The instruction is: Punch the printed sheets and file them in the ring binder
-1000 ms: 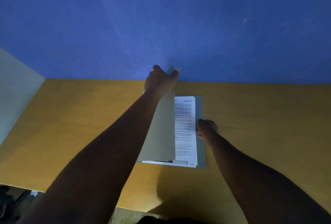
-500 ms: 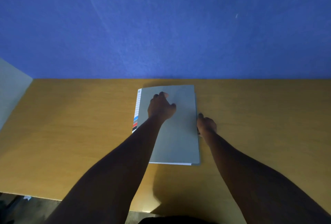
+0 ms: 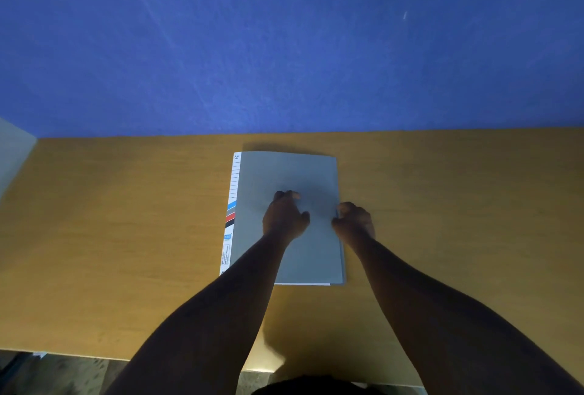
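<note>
The grey ring binder (image 3: 284, 173) lies closed on the wooden table (image 3: 126, 236), with a white label strip with blue, red and black bars (image 3: 231, 205) along its left edge. A thin white edge of the printed sheets (image 3: 303, 284) shows under the cover at the near end. My left hand (image 3: 284, 217) rests on the middle of the cover with loosely curled fingers. My right hand (image 3: 355, 221) is at the binder's right edge, its fingers curled against that edge. The sheets' printed faces are hidden by the cover.
A blue wall (image 3: 284, 47) rises right behind the table. A pale panel (image 3: 12, 148) stands at the far left. The table's near edge (image 3: 79, 355) runs along the bottom, with dark floor below it.
My left hand swung the raised cover down over the printed sheets, closing the binder, and now rests on it. My right hand stayed at the right edge.
</note>
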A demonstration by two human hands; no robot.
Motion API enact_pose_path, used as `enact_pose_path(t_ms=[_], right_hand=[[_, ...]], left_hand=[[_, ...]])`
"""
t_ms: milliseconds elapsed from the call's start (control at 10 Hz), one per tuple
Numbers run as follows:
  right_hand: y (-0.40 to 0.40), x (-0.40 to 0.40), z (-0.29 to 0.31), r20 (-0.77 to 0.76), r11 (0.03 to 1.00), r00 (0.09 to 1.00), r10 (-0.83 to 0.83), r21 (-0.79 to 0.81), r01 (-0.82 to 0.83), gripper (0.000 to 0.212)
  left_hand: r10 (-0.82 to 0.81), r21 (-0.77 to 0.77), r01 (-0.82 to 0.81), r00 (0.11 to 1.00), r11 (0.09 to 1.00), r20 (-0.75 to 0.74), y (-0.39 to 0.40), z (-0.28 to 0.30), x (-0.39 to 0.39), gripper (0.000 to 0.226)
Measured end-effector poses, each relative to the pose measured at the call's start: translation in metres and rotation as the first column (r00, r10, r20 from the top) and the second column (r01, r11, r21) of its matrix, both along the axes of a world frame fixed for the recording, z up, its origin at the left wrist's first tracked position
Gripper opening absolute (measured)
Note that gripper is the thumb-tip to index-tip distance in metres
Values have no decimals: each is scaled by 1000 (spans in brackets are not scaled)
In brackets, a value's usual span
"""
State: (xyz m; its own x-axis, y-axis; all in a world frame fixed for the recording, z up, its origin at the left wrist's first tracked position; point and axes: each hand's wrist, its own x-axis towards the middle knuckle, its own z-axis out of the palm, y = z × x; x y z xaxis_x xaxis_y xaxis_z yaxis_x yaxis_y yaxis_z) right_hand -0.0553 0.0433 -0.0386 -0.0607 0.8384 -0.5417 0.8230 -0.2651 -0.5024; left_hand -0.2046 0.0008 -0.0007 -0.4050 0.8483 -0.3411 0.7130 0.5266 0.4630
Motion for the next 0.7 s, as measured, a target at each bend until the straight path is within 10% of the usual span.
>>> enact_pose_path(t_ms=[700], right_hand=[[2, 19, 39, 112, 944, 982, 151, 279, -176, 44]], left_hand=[[-70, 123, 79, 994, 989, -79, 16, 16, 24, 43]])
